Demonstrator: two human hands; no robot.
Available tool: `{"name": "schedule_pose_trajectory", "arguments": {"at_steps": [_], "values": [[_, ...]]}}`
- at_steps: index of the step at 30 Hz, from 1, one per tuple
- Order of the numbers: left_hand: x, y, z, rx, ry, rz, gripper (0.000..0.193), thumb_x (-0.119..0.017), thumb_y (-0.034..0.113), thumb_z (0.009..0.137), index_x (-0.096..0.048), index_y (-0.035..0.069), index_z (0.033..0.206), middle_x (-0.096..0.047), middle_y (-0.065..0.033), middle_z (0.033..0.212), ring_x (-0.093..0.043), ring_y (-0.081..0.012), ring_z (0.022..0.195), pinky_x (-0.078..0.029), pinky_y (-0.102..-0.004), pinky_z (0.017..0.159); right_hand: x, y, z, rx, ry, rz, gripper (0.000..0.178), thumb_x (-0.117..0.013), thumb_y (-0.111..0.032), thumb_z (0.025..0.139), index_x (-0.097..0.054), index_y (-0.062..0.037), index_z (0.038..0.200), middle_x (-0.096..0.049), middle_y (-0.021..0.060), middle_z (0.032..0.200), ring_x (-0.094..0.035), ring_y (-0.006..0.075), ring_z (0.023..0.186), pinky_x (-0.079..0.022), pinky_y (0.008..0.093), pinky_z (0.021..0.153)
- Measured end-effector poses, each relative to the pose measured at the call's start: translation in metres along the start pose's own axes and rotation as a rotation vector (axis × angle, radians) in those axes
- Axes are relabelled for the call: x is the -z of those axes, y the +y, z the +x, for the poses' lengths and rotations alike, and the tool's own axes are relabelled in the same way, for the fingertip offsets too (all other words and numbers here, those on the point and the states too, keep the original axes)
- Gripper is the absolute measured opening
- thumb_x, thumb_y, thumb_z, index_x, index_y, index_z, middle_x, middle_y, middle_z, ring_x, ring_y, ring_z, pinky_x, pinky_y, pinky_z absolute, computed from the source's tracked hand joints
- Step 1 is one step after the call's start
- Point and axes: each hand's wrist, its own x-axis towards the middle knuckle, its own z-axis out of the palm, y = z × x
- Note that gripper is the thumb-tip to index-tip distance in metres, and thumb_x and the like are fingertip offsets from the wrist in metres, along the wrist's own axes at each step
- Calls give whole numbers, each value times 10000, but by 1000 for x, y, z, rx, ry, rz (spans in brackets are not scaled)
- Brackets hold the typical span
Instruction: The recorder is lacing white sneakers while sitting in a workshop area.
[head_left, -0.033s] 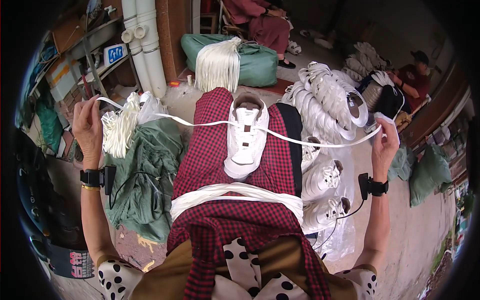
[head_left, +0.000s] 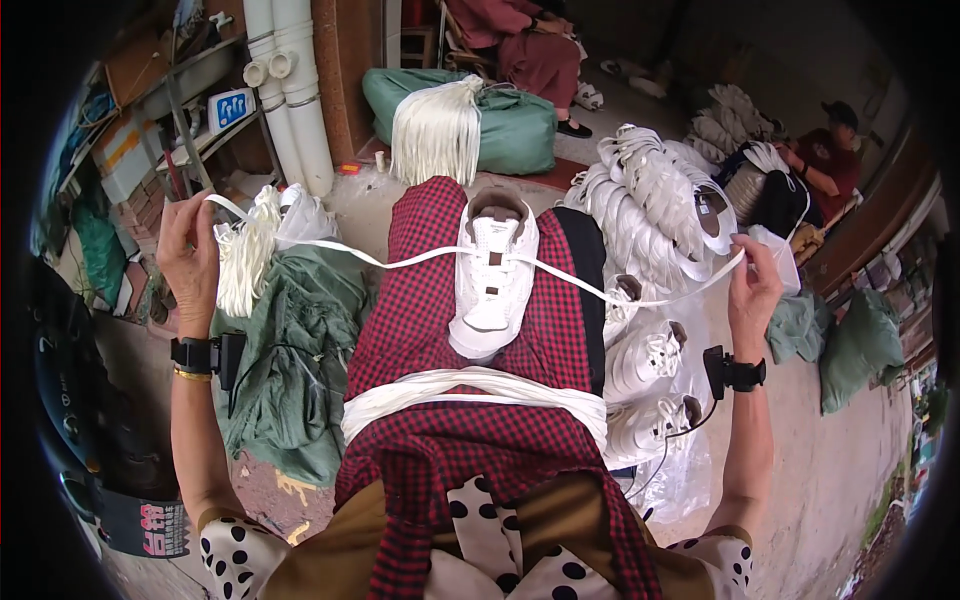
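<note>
A white sneaker [head_left: 497, 270] lies on my lap, on a red and black checked apron [head_left: 400, 290], its heel pointing away from me. One flat white shoelace [head_left: 590, 288] passes through its eyelets and stretches out to both sides, sagging a little. My left hand [head_left: 188, 240], raised at the far left, pinches one end of the lace. At the right, the other end is pinched in my right hand [head_left: 752, 280]. Across my thighs lies a bundle of white laces [head_left: 475, 390].
Laced white sneakers [head_left: 645, 360] stand in a column on plastic to my right, below a heap of white shoes [head_left: 650, 195]. Lace bunches [head_left: 435, 130] hang over a green sack [head_left: 515, 125] ahead. Another green sack [head_left: 285, 340] lies left. Two people sit beyond, one at right [head_left: 828, 155].
Both hands have come inward a little, toward the sneaker, still holding the lace ends. The lace sags slightly more on the right. The sneaker has stayed in place.
</note>
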Motion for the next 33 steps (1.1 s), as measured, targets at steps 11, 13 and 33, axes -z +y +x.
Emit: {"name": "schedule_pose_trajectory", "arguments": {"at_steps": [11,13,33], "values": [[-120,139,-37,352,-401,-765,159,-626,28,946,-696,21,1089,-668,-19,888,-634,-68,798,-529,-225,723,-172,-87,-32,-129,-534,665,99,-659,13,853,-708,3,939,-703,40,842,-636,71,721,-493,223,618],[-139,146,-49,460,-439,-879,162,-631,27,927,-706,7,1069,-705,-56,852,-665,-90,739,-540,-243,670,-179,-86,-33,-112,-562,651,87,-663,17,849,-710,4,921,-697,35,833,-612,64,690,-483,223,605],[-160,150,-89,533,-617,-1105,123,-641,42,958,-703,-42,1023,-646,-34,962,-630,-59,763,-519,-206,657,-177,-78,-31,-321,-748,608,110,-726,-25,763,-639,-4,828,-604,-29,709,-528,34,645,-446,209,596]]}}
